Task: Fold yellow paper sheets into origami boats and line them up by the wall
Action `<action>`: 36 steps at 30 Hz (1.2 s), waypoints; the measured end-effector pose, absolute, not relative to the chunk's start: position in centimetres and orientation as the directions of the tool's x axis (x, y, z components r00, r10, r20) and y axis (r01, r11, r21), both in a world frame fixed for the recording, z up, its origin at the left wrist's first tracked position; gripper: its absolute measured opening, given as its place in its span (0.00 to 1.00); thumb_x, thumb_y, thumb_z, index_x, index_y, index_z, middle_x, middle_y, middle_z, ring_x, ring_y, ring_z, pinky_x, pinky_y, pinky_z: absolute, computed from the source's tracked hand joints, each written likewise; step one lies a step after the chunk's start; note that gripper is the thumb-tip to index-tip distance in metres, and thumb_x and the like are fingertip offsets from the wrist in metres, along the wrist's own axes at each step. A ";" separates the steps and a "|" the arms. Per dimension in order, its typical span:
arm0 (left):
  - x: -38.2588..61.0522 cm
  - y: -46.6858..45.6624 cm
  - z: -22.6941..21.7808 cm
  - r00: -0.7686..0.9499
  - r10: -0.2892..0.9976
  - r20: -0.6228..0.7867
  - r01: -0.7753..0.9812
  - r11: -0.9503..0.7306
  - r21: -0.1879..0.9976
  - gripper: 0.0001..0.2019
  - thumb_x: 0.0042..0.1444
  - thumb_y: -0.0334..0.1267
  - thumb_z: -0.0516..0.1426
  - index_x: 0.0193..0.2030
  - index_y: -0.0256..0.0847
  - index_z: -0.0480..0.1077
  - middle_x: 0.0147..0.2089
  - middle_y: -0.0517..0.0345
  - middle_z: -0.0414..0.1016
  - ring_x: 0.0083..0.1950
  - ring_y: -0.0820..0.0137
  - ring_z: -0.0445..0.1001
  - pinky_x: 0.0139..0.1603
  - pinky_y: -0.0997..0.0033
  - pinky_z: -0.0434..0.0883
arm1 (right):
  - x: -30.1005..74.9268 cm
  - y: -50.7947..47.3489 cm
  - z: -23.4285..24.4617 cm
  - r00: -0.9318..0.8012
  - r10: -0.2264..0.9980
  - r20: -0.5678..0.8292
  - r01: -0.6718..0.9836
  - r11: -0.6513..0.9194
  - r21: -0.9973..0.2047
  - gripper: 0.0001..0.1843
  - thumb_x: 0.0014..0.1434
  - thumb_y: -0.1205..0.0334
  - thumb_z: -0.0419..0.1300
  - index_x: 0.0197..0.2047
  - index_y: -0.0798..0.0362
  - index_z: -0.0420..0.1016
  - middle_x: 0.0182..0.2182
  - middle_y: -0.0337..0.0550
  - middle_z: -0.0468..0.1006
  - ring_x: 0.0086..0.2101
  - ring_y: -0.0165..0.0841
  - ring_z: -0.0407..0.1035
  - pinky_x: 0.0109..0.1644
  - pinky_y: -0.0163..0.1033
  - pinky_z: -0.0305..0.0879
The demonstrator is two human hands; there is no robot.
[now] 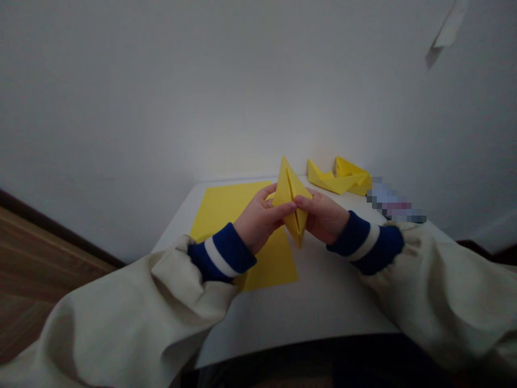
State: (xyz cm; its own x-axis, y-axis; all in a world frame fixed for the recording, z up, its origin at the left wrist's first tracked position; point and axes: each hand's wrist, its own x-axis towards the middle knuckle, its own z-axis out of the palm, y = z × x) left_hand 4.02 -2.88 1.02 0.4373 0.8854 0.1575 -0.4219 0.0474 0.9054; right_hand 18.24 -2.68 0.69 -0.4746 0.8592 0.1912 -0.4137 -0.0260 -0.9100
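A folded yellow paper piece [291, 189], diamond-shaped with a slit down its middle, is held upright above the white table [323, 302]. My left hand [258, 221] pinches its left side with thumb and fingers closed. My right hand [323, 215] grips its right side the same way. Both wrists show blue cuffs with a white stripe under cream sleeves. A flat yellow sheet [226, 215] lies on the table beneath my left hand.
Two finished yellow paper boats [339, 179] sit at the table's far edge against the white wall. A blurred-out small object [393, 205] lies to their right. Wooden floor [36, 269] shows at the left. A paper scrap [446, 29] hangs on the wall top right.
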 end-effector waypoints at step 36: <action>2.9 -2.7 1.0 0.590 0.783 0.198 -0.502 0.164 0.849 0.20 0.54 0.48 0.57 0.49 0.36 0.69 0.48 0.48 0.75 0.48 0.63 0.73 0.53 0.62 0.66 | 18.6 -2.8 0.4 -0.512 0.819 0.258 -0.401 0.038 -0.915 0.22 0.55 0.46 0.56 0.49 0.50 0.71 0.46 0.45 0.75 0.49 0.38 0.67 0.57 0.48 0.58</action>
